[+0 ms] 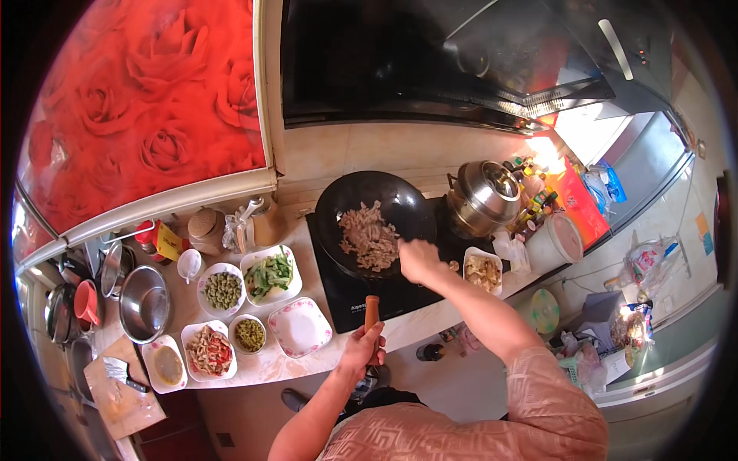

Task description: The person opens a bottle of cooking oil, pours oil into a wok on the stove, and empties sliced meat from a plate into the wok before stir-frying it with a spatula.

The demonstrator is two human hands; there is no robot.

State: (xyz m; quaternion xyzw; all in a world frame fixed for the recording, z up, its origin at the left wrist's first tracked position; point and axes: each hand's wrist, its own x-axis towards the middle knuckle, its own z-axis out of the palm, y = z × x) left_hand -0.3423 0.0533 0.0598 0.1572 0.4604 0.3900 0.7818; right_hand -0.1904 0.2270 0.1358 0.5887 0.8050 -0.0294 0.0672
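A black wok stands on the glass cooktop. Browned shredded meat lies in its bowl. My left hand is wrapped around the wok's wooden handle. Over the wok's right rim, close to the meat, is my right hand, its fingers curled in. Whether it grips a utensil is hidden by the hand itself. To the right of that forearm sits a white dish of pale sliced food.
Left of the cooktop are a bare white dish, greens, green beans and other filled bowls. A cleaver lies on a cutting board. A lidded steel pot and bottles stand right. A range hood overhangs.
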